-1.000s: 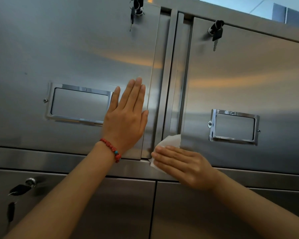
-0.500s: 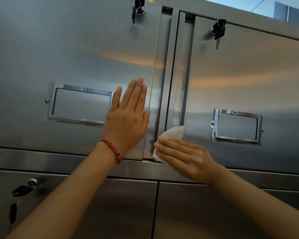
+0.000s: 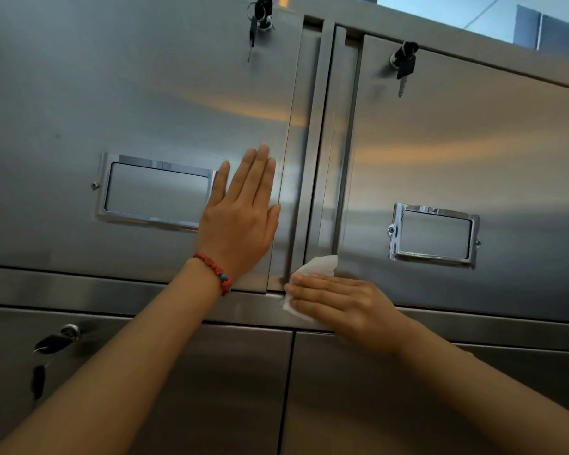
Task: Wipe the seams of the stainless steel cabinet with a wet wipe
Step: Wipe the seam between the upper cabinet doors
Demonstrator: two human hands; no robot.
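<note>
- The right hand [image 3: 342, 302] presses the wet wipe [image 3: 316, 269] with flat, straight fingers at the foot of the vertical seam [image 3: 312, 159] between the two upper doors of the stainless steel cabinet [image 3: 145, 93].
- The left hand [image 3: 240, 218] lies open on the left door [image 3: 79, 126], fingers straight.
- Next, I judge, the wipe needs steady pressure along the seam.
- Most of the wipe is hidden under the fingers.

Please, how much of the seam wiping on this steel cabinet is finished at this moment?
Done: no wiped seam can be told from an unwiped one. In hand: the right hand presses the wet wipe flat at the bottom of the vertical seam between the upper doors; the left hand rests flat on the left door. Left: probably the seam above, the lower seams.
</note>
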